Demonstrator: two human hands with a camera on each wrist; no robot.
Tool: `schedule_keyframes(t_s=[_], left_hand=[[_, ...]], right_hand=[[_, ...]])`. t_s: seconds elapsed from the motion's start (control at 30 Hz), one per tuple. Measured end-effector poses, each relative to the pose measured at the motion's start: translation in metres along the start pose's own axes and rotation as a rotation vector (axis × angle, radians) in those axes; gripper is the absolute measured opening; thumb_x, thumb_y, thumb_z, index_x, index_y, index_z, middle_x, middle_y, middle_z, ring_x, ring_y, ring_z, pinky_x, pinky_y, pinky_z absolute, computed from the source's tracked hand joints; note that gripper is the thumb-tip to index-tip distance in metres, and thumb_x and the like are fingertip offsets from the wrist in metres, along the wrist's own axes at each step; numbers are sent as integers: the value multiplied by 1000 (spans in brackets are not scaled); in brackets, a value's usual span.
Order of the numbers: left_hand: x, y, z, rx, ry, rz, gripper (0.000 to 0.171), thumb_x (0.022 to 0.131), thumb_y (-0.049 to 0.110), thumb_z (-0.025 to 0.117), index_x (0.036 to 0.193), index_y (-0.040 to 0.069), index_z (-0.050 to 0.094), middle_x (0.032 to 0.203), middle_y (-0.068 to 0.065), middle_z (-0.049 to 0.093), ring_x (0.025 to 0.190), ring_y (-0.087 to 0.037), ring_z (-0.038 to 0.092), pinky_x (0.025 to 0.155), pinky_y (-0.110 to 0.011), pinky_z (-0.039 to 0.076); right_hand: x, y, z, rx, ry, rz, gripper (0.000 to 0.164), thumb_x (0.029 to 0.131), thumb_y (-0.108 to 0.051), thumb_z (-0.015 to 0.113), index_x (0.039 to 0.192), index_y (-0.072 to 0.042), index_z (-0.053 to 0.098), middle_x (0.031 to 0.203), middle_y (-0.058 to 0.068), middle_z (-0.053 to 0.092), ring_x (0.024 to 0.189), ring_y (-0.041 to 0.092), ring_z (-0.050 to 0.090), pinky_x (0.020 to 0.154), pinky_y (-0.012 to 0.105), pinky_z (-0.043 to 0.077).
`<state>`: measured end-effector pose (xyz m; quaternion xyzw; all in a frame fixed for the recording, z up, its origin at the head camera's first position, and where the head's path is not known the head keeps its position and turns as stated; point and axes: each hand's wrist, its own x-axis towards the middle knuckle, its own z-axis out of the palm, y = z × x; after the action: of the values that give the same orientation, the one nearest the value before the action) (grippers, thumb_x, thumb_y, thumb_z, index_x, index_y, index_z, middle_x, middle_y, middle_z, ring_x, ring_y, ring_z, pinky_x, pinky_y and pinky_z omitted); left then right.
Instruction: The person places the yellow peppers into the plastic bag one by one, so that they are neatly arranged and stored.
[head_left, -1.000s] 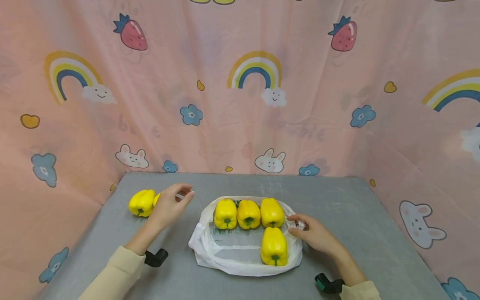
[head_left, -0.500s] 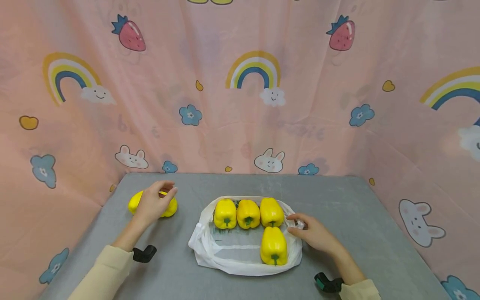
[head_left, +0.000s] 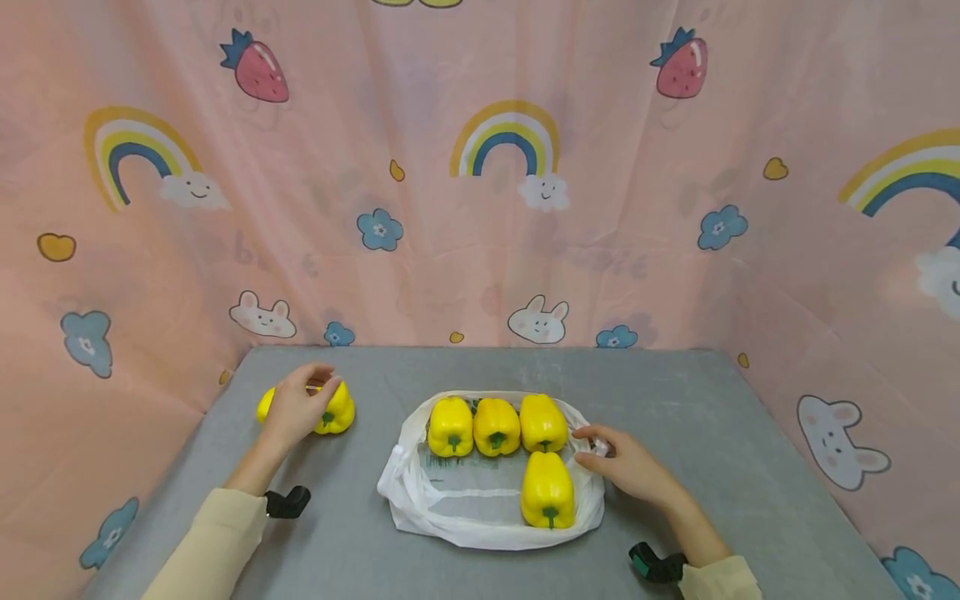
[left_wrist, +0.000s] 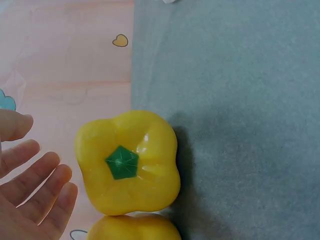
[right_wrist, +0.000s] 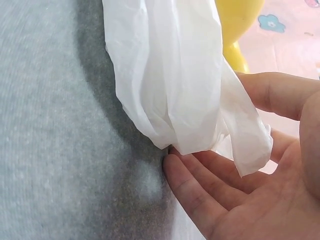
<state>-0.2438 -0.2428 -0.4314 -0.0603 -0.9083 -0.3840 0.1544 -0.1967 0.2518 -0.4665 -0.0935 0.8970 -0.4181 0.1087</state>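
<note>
My left hand (head_left: 294,406) is over two yellow bell peppers on the left of the table, partly hiding them in the head view. In the left wrist view its fingers are spread, just beside a yellow bell pepper (left_wrist: 150,185) with a green stem and apart from it; a second bell pepper (left_wrist: 135,230) touches that one. My right hand (head_left: 633,468) holds the right edge of a white plastic bag (head_left: 408,492), with the bag's edge between thumb and fingers (right_wrist: 192,192). Inside the open bag, three bell peppers (head_left: 497,427) stand in a back row and one (head_left: 547,492) lies front right.
The grey tabletop (head_left: 660,392) reaches back to a pink patterned curtain (head_left: 420,275), which also hangs at both sides. A black wrist mount (head_left: 287,503) is on the left wrist and another mount (head_left: 657,564) on the right.
My left hand has moved left from beside the bag to over the two loose bell peppers. The right hand, the bag and the peppers in it stay put.
</note>
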Motion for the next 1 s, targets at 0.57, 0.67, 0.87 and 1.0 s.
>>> schedule_keyframes(t_s=[0.57,0.67,0.87,1.0], left_hand=[[-2,-11,6,99,-54,-61,40,101,18,63,131,-8,59,130,-28,58,121,-44,53,104,-60,43],[-3,-11,8,111,-59,-59,41,100,20,65,131,-8,60,131,-28,58,123,-44,52,105,-60,42],[-3,-9,11,120,-99,-61,46,99,24,67,133,-6,58,135,-28,53,127,-44,47,109,-62,37],[-3,-7,13,118,-143,-79,50,98,28,68,136,-3,56,140,-28,48,130,-45,44,109,-64,35]], right_hand=[[0,-1,-1,7,6,0,44,99,-32,67,134,-7,63,138,15,59,105,25,56,81,36,50],[0,0,-1,8,10,2,43,99,-32,67,134,-8,63,138,15,59,106,25,56,81,37,50],[1,1,0,15,4,2,43,99,-32,67,135,-8,63,140,15,58,109,26,57,82,37,51],[1,0,0,15,1,6,43,99,-32,67,135,-8,62,140,16,58,108,26,57,81,36,51]])
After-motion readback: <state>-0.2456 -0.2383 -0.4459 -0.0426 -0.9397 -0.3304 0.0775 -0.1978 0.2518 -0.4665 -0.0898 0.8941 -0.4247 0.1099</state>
